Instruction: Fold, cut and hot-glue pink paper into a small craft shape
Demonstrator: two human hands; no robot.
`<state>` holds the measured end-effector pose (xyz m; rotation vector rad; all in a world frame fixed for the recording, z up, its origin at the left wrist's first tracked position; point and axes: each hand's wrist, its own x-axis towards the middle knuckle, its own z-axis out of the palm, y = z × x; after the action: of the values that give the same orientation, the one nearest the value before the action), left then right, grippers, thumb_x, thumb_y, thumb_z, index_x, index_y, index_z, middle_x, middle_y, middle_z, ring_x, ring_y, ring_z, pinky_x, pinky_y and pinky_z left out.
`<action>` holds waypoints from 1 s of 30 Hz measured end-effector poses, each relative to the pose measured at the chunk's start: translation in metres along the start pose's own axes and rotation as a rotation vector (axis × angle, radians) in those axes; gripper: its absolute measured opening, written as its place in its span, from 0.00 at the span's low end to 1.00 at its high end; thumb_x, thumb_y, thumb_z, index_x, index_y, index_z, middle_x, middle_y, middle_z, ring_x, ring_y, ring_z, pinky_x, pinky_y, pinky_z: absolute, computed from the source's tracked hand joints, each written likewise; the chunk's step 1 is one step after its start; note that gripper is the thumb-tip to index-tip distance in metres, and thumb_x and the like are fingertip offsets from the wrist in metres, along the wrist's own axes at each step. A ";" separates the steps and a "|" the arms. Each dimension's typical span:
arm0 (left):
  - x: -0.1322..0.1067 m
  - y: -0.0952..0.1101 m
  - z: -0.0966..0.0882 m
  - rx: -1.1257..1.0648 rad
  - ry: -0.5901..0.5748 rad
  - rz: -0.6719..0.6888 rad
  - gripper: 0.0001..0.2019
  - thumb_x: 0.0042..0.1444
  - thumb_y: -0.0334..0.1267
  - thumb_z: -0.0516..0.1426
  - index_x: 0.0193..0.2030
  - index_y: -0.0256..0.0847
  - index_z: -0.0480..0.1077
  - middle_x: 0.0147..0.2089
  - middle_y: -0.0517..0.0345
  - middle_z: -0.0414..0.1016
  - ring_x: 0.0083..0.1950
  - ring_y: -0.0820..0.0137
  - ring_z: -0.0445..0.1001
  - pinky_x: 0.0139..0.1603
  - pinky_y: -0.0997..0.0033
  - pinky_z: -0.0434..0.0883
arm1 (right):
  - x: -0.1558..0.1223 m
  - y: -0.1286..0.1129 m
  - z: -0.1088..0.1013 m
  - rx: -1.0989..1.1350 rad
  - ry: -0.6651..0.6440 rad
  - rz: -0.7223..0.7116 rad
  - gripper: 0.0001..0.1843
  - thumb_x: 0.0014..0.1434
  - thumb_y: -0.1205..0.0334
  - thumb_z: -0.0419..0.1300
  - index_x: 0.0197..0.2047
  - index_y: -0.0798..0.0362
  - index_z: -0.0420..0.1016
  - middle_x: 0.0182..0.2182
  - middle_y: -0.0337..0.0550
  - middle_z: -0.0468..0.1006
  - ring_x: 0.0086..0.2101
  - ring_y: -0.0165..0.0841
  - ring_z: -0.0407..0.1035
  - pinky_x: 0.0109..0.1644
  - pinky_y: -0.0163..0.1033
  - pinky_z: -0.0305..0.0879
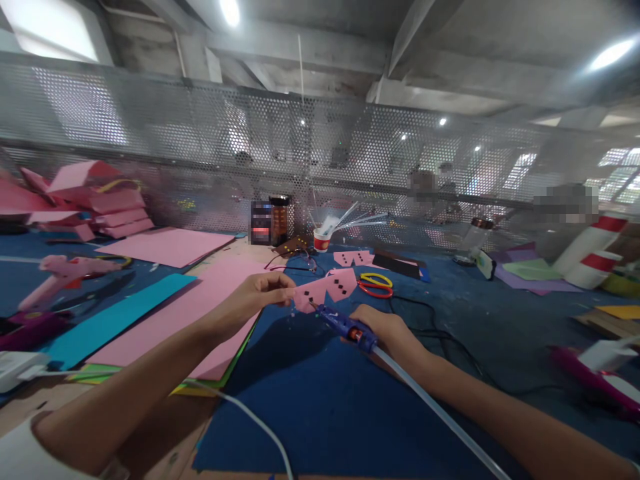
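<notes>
My left hand point(273, 291) pinches the left end of a pink paper cutout point(313, 291) marked with several small black diamonds. My right hand point(383, 323) is closed round a blue hot glue gun point(345, 325), and a long clear glue stick point(435, 407) trails out of its back end. The gun's nozzle meets the cutout's lower left part, near one diamond; whether it touches I cannot tell. Just behind lie scissors point(376, 285) with yellow and red handles and a second pink cutout point(353, 258) with black diamonds.
Pink sheets point(220, 287) and a blue strip point(130, 317) lie on the left. A pink glue gun point(65, 273) is at far left. A paper cup point(323, 240) of glue sticks stands at the back. Black cable point(450, 340) runs right; a white cable point(255, 420) crosses in front.
</notes>
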<state>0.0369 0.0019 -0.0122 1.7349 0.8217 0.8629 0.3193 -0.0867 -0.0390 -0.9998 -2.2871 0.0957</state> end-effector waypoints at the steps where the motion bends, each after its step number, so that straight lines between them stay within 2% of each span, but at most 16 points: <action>1: 0.000 0.000 0.000 0.000 0.001 -0.001 0.10 0.56 0.43 0.62 0.35 0.38 0.74 0.33 0.58 0.74 0.36 0.69 0.69 0.42 0.68 0.65 | 0.000 0.000 0.000 0.002 -0.011 0.010 0.06 0.63 0.65 0.58 0.44 0.49 0.72 0.38 0.42 0.77 0.38 0.34 0.72 0.39 0.33 0.64; 13: 0.000 0.000 -0.001 0.011 -0.003 0.002 0.10 0.56 0.44 0.62 0.35 0.38 0.74 0.33 0.59 0.74 0.36 0.70 0.70 0.41 0.69 0.66 | -0.001 0.001 -0.002 0.015 -0.045 0.036 0.08 0.62 0.65 0.59 0.45 0.49 0.72 0.39 0.42 0.77 0.39 0.34 0.72 0.40 0.34 0.64; 24: -0.001 0.000 0.000 0.016 -0.002 0.000 0.10 0.56 0.43 0.62 0.35 0.38 0.74 0.33 0.58 0.74 0.36 0.70 0.70 0.40 0.70 0.65 | -0.005 0.024 0.020 -0.030 0.000 0.065 0.07 0.60 0.63 0.62 0.43 0.49 0.72 0.37 0.40 0.76 0.36 0.33 0.72 0.37 0.33 0.63; 30: 0.000 -0.001 -0.001 0.027 0.014 0.009 0.11 0.56 0.45 0.62 0.35 0.38 0.74 0.33 0.57 0.74 0.36 0.69 0.71 0.41 0.68 0.67 | -0.002 0.008 0.009 0.032 0.009 0.098 0.05 0.63 0.61 0.60 0.43 0.49 0.72 0.37 0.41 0.76 0.36 0.33 0.71 0.37 0.33 0.62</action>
<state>0.0364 0.0028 -0.0130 1.7593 0.8395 0.8740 0.3203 -0.0808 -0.0494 -1.0930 -2.2215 0.1681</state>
